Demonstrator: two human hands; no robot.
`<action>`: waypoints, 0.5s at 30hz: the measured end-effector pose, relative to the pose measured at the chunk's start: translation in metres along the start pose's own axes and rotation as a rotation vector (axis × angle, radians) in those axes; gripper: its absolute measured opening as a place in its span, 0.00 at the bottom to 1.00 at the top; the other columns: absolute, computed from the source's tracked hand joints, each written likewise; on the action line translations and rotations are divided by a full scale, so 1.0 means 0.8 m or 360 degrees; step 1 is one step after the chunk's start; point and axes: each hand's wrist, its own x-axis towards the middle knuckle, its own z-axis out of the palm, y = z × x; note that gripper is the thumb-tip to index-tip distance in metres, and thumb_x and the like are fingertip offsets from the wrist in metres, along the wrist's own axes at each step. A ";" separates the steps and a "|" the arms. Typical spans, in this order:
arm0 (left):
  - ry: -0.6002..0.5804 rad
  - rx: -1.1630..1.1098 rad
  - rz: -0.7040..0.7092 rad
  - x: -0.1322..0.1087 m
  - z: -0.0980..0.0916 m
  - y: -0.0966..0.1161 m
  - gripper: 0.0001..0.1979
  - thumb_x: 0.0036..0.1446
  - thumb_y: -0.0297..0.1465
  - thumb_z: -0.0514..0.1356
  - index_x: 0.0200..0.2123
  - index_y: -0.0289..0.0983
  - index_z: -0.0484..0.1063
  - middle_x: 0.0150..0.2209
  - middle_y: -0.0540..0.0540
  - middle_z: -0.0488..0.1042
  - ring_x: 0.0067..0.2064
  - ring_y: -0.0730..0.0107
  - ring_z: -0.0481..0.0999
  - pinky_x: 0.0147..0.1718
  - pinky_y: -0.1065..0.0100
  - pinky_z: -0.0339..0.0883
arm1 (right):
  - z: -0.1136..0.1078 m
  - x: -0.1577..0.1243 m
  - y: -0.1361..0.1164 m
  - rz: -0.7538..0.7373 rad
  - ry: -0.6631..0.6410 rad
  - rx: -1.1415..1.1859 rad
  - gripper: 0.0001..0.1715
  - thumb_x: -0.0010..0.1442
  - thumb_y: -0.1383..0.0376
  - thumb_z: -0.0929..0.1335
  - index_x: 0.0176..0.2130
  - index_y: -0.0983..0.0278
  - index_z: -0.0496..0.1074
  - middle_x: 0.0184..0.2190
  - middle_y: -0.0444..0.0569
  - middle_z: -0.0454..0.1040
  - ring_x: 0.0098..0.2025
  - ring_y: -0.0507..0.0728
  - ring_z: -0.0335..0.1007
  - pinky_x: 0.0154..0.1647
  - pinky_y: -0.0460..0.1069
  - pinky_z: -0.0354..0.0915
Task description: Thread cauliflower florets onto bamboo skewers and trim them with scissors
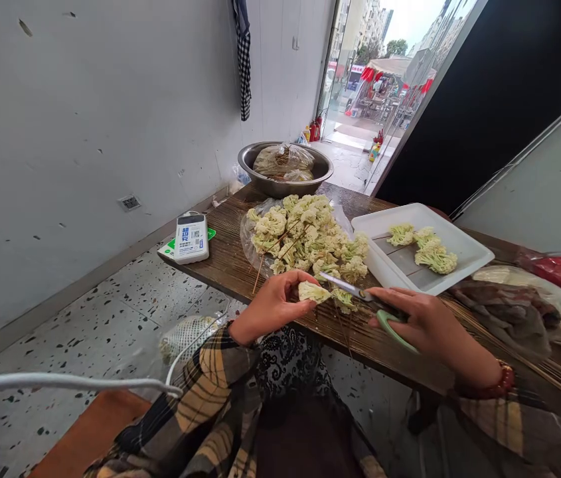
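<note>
My left hand (275, 302) pinches a small cauliflower floret (313, 292) between thumb and fingers, over the table's near edge. In my right hand (422, 322) is a pair of scissors (384, 312) with green handles. Its blades point left and reach close to the floret's stem end; whether they touch it I cannot tell. Just beyond both hands lies a heap of cauliflower florets (310, 229) on a clear plastic bag, with several thin wooden sticks (293, 245) lying across it. To the right, a white tray (474, 255) holds a few florets (435, 255).
A steel basin (245, 162) with plastic-bagged contents stands at the table's far end. At the left corner sits a white box-shaped device (192, 239). Plastic bags (524, 305) and long thin sticks (549, 368) lie at the right. A white cable (71, 380) crosses at lower left.
</note>
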 end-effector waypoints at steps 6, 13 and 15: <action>0.0057 0.0025 0.0074 0.000 -0.003 0.000 0.14 0.50 0.31 0.63 0.41 0.33 0.70 0.32 0.48 0.71 0.31 0.73 0.68 0.29 0.72 0.61 | -0.003 0.002 -0.007 -0.0057 -0.0036 -0.0095 0.28 0.58 0.55 0.70 0.57 0.59 0.69 0.44 0.51 0.76 0.39 0.58 0.75 0.37 0.49 0.69; 0.0073 0.0135 0.0059 0.002 0.003 -0.006 0.14 0.52 0.31 0.62 0.42 0.34 0.71 0.29 0.49 0.69 0.29 0.74 0.66 0.27 0.72 0.59 | 0.000 0.007 -0.007 -0.0053 -0.0130 -0.0085 0.23 0.60 0.59 0.68 0.55 0.58 0.71 0.42 0.49 0.78 0.35 0.57 0.76 0.33 0.48 0.68; 0.0111 0.0073 0.0064 0.003 0.004 -0.005 0.14 0.51 0.32 0.63 0.42 0.33 0.71 0.30 0.49 0.69 0.29 0.74 0.66 0.27 0.72 0.59 | 0.004 0.007 -0.002 0.0001 -0.0036 0.0001 0.21 0.60 0.58 0.68 0.53 0.59 0.73 0.44 0.50 0.79 0.39 0.59 0.77 0.37 0.49 0.68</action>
